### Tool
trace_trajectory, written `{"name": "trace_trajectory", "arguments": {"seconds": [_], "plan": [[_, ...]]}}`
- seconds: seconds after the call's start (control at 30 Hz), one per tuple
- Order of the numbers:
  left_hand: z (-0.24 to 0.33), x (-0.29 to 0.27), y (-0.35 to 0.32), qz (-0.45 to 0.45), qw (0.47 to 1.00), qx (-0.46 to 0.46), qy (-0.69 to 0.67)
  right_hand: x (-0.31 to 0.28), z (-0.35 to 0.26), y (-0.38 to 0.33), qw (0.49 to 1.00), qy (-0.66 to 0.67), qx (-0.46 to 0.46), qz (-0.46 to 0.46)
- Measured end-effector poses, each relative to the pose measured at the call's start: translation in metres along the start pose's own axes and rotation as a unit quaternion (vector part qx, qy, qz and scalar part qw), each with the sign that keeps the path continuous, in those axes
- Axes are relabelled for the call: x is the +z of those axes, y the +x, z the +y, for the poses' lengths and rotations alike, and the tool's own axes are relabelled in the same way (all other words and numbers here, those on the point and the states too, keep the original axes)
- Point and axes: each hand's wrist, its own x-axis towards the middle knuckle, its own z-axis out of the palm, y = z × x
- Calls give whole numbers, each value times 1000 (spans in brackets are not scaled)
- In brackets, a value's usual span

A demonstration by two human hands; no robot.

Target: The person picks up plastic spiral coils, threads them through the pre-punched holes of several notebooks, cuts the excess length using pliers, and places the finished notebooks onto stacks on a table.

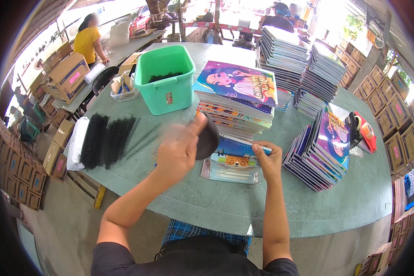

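Observation:
My right hand (269, 161) pinches the right edge of a small blue notebook (234, 146), thumb on top. Under and in front of it lies a clear plastic packet with a cartoon fox (237, 162) on it. Blurred by motion, my left hand (177, 149) is raised to the left of the notebook, its index finger pointing up. A dark rounded object (208, 138) shows right beside that hand; whether the fingers hold it I cannot make out. Behind both hands rises a stack of spiral notebooks (237, 85) with a purple illustrated cover on top.
Black spiral binding coils (106, 140) lie in a bundle at left, with loose coils (145, 138) beside them. A green bin (165, 94) holds more coils. Notebook stacks (319, 149) stand at right, near a tape dispenser (356, 129). Across the room a person in yellow (87, 43) stands at another table.

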Motion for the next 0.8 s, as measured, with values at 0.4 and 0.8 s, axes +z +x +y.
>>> {"name": "trace_trajectory", "arguments": {"seconds": [0.4,0.8], "plan": [[-4,14,-22,-126,983,-76,-113,9,12,-7,998,10,-57,27],[-5,34,-34,-353,927,-85,-91,7,5,-5,998,-23,-49,16]]}}
